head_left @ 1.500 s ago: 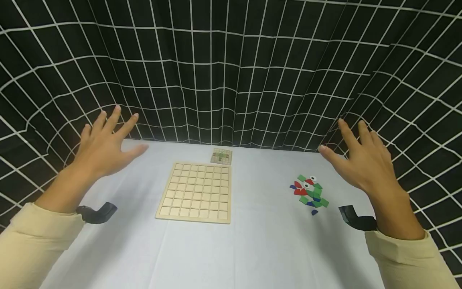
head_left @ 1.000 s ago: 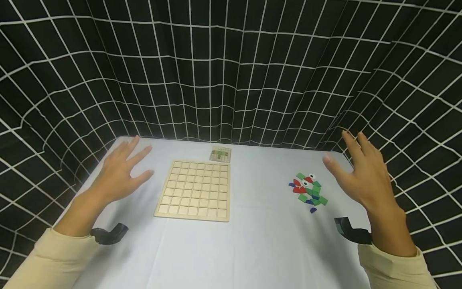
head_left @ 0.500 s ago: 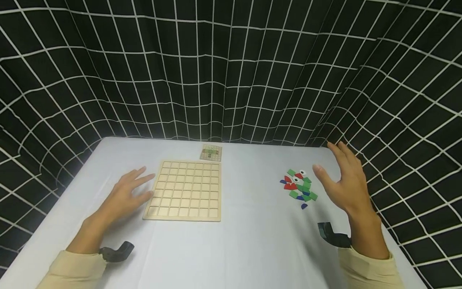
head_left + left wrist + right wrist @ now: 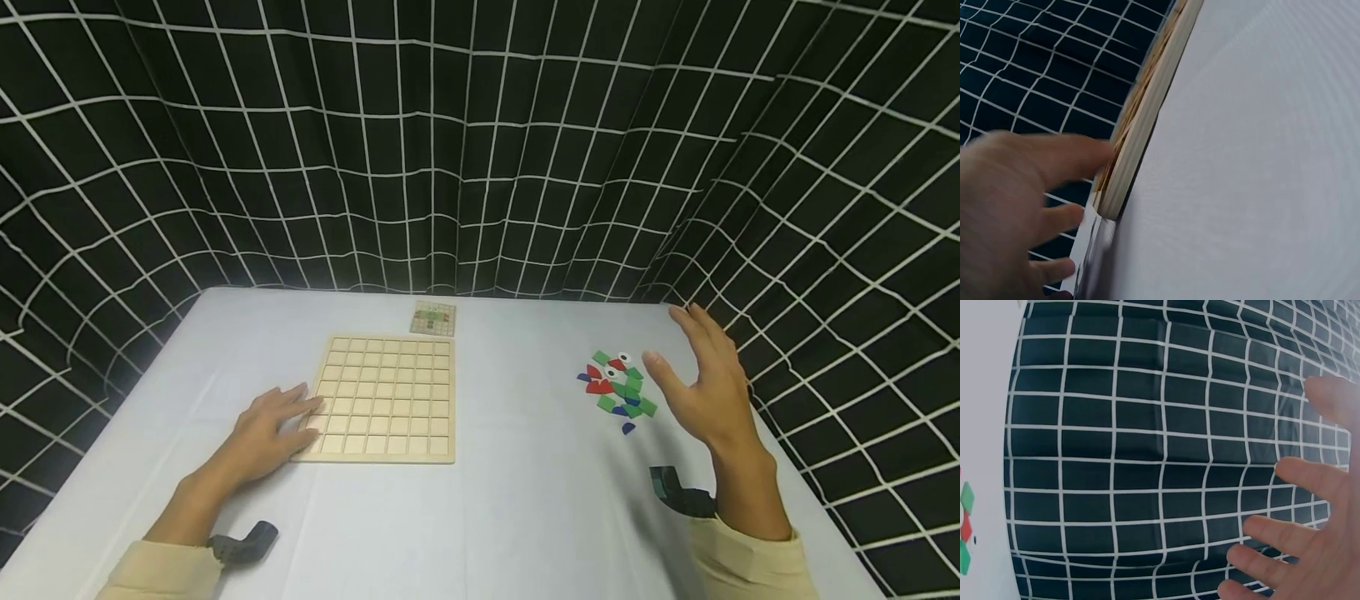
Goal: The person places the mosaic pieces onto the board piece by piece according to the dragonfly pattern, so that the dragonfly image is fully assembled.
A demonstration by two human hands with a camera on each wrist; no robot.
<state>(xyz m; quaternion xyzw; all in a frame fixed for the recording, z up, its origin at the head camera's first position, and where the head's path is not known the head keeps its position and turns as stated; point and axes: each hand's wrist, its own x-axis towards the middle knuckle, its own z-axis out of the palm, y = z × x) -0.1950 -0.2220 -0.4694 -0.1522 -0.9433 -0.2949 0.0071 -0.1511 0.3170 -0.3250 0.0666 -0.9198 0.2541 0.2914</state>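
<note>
In the head view a square wooden grid board point(image 4: 388, 398) lies flat, left of centre. My left hand point(image 4: 262, 433) is at its left edge, fingers extended over the near left corner; the left wrist view shows the thumb against the board's edge point(image 4: 1147, 119). My right hand point(image 4: 708, 387) is held above the cloth with fingers spread, holding nothing. Left of it lies a loose cluster of small flat pieces, green point(image 4: 648, 407), red point(image 4: 599, 387), blue point(image 4: 628, 428) and white with black dots point(image 4: 624, 358).
A small patterned card point(image 4: 432, 318) lies just beyond the board's far edge. White cloth point(image 4: 525, 500) covers the table. Black curtains with a white grid point(image 4: 420, 150) stand behind and on both sides. A dark wrist mount point(image 4: 247, 546) projects from each sleeve.
My left hand has come down and to the right, from mid-air to the board's left edge. My right hand has moved down and left in view, still spread. The head view has shifted slightly.
</note>
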